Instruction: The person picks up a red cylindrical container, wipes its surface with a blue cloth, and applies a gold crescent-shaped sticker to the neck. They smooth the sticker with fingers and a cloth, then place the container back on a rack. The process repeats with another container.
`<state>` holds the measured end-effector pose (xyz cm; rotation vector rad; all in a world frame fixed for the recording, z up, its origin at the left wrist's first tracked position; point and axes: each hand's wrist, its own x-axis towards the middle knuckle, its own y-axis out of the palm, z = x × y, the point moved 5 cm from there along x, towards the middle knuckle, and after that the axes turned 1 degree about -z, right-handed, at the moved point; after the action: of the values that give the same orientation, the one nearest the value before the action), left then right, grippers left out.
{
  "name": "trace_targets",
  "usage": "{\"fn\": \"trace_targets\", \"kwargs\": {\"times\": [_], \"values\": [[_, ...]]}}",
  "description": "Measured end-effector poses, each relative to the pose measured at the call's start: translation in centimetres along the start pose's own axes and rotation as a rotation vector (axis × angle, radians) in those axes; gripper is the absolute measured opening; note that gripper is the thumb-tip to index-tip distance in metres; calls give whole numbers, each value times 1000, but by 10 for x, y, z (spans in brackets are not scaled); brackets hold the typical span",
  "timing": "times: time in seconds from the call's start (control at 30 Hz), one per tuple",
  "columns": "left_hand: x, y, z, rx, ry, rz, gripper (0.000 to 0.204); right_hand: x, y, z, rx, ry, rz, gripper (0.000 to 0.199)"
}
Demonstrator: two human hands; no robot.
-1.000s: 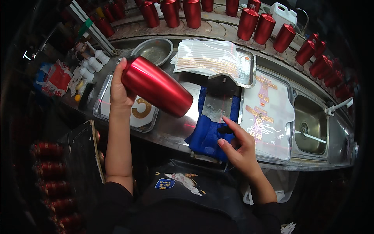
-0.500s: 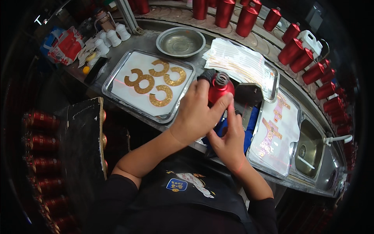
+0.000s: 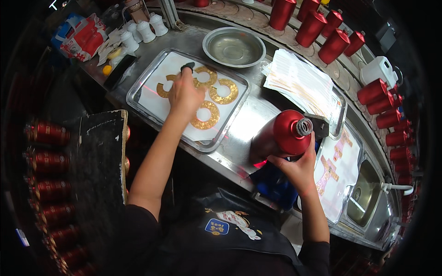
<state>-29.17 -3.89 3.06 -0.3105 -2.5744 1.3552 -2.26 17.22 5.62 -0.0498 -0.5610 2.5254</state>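
Evidently, right hand [image 3: 299,168] clasps red bottle [image 3: 282,133] (underside hidden); left hand [image 3: 185,97] grip unclear

Pale lettering is noted on the blue badge [image 3: 217,226] fixed to the front of the black apron [image 3: 271,250]. Small light markings stand on the sides of the red containers [image 3: 48,133] stacked at left. Print also shows on the red-and-white bag [image 3: 84,40] at upper left; both are too small to read.
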Motion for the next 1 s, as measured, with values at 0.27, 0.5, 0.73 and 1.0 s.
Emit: {"fn": "trace_targets", "kwargs": {"times": [0.27, 0.5, 0.73, 1.0], "values": [[113, 12, 76, 431, -92, 40, 73, 7, 6, -1, 25, 25, -14, 87], [136, -2, 113, 397, -130, 27, 81, 11, 9, -1, -15, 84, 11, 88], [153, -3, 117, 425, -266, -19, 73, 13, 12, 0, -5, 151, 41, 87], [186, -10, 147, 412, -167, -132, 40, 18, 11, 7, -13, 126, 70, 98]]}}
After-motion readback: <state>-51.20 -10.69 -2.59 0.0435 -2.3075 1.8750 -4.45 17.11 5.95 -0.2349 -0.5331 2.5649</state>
